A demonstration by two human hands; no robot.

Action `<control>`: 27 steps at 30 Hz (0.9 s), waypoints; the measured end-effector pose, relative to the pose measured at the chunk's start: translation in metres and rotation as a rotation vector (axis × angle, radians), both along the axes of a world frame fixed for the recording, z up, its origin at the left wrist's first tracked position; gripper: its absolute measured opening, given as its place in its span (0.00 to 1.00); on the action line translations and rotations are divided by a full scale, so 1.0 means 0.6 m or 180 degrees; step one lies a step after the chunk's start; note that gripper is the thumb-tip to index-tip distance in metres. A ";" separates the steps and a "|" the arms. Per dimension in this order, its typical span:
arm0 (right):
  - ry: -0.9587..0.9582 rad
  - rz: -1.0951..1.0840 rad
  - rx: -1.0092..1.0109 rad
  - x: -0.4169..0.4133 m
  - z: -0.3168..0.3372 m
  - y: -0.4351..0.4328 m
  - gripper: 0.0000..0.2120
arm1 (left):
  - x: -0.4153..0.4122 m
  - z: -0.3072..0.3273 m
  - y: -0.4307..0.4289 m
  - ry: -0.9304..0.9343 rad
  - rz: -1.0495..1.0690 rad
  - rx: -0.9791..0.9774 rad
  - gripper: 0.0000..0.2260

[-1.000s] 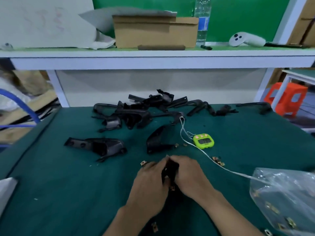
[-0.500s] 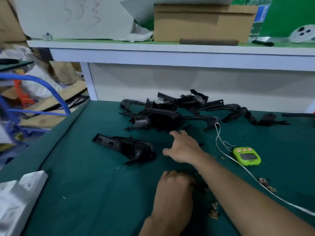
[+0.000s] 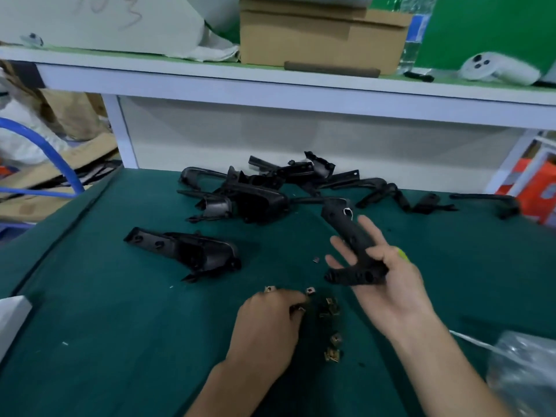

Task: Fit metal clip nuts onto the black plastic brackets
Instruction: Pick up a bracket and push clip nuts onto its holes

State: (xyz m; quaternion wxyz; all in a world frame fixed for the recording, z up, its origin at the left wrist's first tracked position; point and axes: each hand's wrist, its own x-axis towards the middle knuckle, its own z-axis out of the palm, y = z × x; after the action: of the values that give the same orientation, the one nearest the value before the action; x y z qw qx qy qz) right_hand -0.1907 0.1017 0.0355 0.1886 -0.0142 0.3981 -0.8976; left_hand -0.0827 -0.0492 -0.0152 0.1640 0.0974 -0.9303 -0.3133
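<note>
Two bare hands over a green table [image 3: 90, 326], one down among metal clip nuts, the other holding a black plastic bracket.

Nearest, at the right edge, lies a clear plastic bag [image 3: 526, 380]. The left hand [image 3: 264, 329] rests on the table, knuckles up and fingers curled tight, with their tips pinching a clip nut [image 3: 301, 309]. The loose clip nuts [image 3: 329, 310] lie scattered just to its right. The right hand [image 3: 391, 287] is raised, palm up. Its fingers are spread nearly straight and its thumb is folded over the bracket [image 3: 352, 236], which lies across the palm and points away. Farther left a lone bracket [image 3: 186, 251] lies flat. A pile of brackets [image 3: 270, 191] sits at the far edge, below a white shelf [image 3: 270, 85].
</note>
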 end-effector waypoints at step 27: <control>0.3182 0.0410 0.5818 0.043 -0.049 0.134 0.36 | -0.001 -0.008 0.040 0.0436 -0.0014 -0.0360 0.15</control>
State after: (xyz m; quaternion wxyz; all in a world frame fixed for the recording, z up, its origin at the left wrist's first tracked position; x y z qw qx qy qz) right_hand -0.1650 0.1819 0.0058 -0.0113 -0.2571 0.9569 -0.1343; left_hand -0.0835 -0.0254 -0.0201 0.2317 0.0642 -0.9333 -0.2665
